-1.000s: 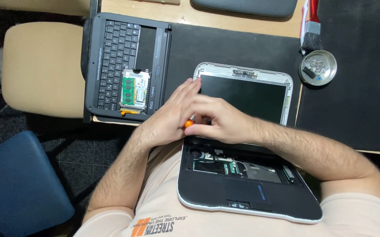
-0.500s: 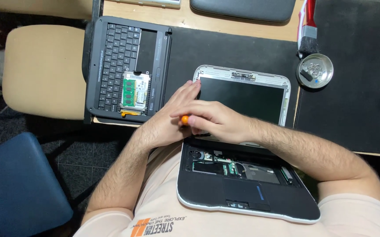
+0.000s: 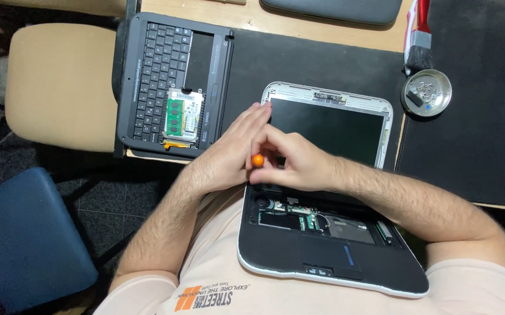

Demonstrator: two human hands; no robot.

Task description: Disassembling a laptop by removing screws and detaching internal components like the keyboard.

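1. My right hand [image 3: 299, 166] pinches an orange-capped screwdriver [image 3: 258, 160] over the hinge edge of the opened netbook [image 3: 322, 245], which rests on my lap against the desk.
2. My left hand [image 3: 229, 154] lies half-curled beside it, fingers touching the right hand and holding nothing.
3. The removed keyboard panel [image 3: 171, 81], a green circuit board on it, sits to the left on a black mat [image 3: 299, 58]; a metal dish [image 3: 427, 93] and a brush [image 3: 418, 35] stand to the right.
4. A beige chair [image 3: 60, 81] stands nearby.
5. Since half a second ago, both hands have barely shifted.
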